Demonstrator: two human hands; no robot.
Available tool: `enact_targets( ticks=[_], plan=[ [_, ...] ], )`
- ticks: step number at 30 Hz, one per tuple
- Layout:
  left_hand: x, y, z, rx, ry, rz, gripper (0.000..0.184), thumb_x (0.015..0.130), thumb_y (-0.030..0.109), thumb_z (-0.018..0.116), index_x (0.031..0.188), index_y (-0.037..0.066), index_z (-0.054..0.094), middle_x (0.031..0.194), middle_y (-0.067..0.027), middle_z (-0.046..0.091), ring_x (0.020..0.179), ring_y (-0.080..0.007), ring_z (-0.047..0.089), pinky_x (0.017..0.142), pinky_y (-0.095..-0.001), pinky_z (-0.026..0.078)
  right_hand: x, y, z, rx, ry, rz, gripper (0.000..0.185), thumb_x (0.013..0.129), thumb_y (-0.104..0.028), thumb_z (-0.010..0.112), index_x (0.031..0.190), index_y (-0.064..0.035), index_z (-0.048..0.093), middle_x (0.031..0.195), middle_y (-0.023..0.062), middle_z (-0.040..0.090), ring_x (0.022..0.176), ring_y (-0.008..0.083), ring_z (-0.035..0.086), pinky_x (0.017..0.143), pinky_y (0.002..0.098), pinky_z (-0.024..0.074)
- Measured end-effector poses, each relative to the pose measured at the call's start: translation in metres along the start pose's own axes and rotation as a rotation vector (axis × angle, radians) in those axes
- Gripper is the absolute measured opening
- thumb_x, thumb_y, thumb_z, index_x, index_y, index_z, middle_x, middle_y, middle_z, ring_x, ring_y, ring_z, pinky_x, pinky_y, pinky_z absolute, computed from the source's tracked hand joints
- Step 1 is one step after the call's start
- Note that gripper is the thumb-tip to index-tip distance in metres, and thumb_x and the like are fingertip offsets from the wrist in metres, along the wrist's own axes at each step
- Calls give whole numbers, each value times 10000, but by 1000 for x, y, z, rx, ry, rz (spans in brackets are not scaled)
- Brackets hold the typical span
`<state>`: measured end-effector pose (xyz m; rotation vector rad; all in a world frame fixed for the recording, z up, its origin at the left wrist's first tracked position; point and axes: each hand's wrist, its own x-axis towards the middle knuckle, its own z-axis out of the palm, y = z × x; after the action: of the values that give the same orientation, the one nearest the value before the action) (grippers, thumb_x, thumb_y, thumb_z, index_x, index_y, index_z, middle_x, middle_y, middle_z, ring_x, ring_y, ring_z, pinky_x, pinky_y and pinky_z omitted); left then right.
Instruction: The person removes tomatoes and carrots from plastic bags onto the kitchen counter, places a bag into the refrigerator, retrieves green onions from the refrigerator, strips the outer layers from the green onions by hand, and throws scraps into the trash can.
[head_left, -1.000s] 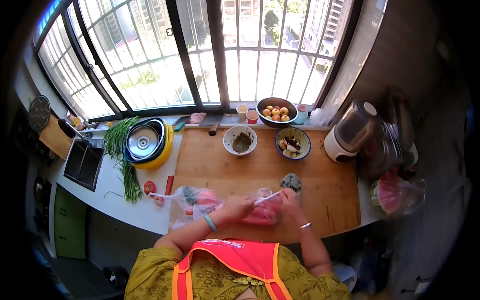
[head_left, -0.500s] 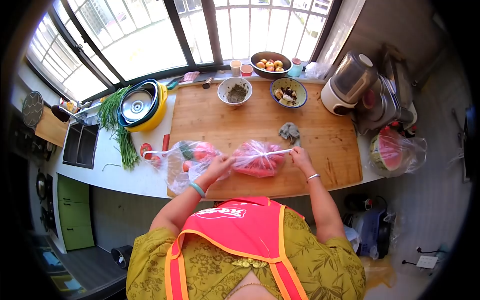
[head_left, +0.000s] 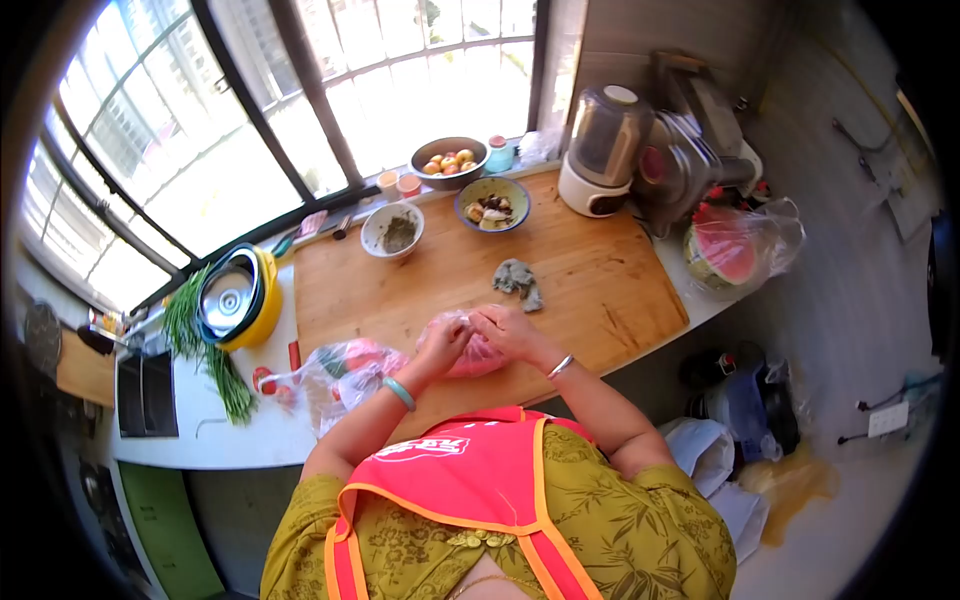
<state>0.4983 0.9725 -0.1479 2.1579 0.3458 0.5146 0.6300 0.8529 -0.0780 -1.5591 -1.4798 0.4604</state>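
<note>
A clear plastic bag with something red inside lies near the front of the wooden board. Both my hands meet over its top. My left hand, with a green bangle at the wrist, has its fingers closed on the bag's gathered plastic. Touching it, my right hand, with a silver bangle, pinches the same plastic; the fingertips partly cover each other and the bag's neck. Just left of my left hand lies another clear plastic bag with red items in it. Beyond my right hand is a crumpled grey cloth.
Along the back stand a white bowl of dark seasoning, a patterned bowl and a bowl of fruit. A blender and bagged watermelon are right. Yellow basin and green stalks are left.
My right hand has moved left from the pulled-out end of the bag's plastic and joined my left hand over the bag. The camera view has turned to the right.
</note>
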Motion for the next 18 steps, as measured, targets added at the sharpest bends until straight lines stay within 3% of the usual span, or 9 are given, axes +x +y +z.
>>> enact_targets(
  ticks=[1,3,5,6,8,9,11,12,18],
  plan=[
    [0,-1,0,-2,-21,24,171,836,186,529,815,19,560,694,-170,535,615,-254,522,553,-349,410,2,9,4,-12,29,7,233,864,-223,484,867,-25,609,748,129,601,706,245,595,618,347,457],
    [5,1,4,77,58,-15,168,854,165,500,794,12,536,713,-177,531,633,-286,521,556,-361,405,4,31,12,-122,279,-229,244,872,-218,477,911,-15,608,789,105,617,726,242,596,647,320,471],
    [8,22,0,141,97,11,157,869,138,478,784,9,507,705,-176,514,665,-299,527,561,-370,403,2,57,31,166,133,-75,241,868,-195,478,958,-6,599,783,86,625,720,204,598,667,294,476],
    [8,25,2,138,66,45,157,869,138,478,784,9,507,705,-176,514,665,-299,527,561,-370,403,2,55,27,149,175,-67,241,868,-195,478,958,-6,599,783,86,625,720,204,598,667,294,476],
    [10,28,1,104,138,-18,163,878,122,468,773,-1,486,702,-159,535,623,-275,541,551,-360,418,6,40,17,201,-95,204,227,865,-168,475,961,2,590,776,88,627,695,165,598,653,283,483],
    [13,37,0,109,123,-4,163,878,122,468,773,-1,486,702,-159,535,623,-275,541,551,-360,418,6,39,16,202,-73,205,227,865,-168,475,961,2,590,776,88,627,695,165,598,653,283,483],
    [13,55,-2,-217,143,-206,182,892,117,453,756,-3,466,707,-141,556,580,-239,549,544,-340,437,7,37,17,268,12,207,199,862,-144,468,911,11,583,749,89,622,651,128,592,611,265,489],
    [14,44,2,-249,187,-161,176,904,135,438,815,-15,462,710,-125,571,548,-204,545,537,-321,447,10,40,18,274,22,206,199,862,-144,468,911,11,583,749,89,622,651,128,592,611,265,489],
    [2,-6,3,-109,78,-204,159,903,143,444,871,-12,464,802,-138,571,706,-218,552,632,-323,434,24,52,9,726,331,500,138,850,-114,437,826,-28,542,685,42,590,581,110,574,495,231,467]
  ],
)
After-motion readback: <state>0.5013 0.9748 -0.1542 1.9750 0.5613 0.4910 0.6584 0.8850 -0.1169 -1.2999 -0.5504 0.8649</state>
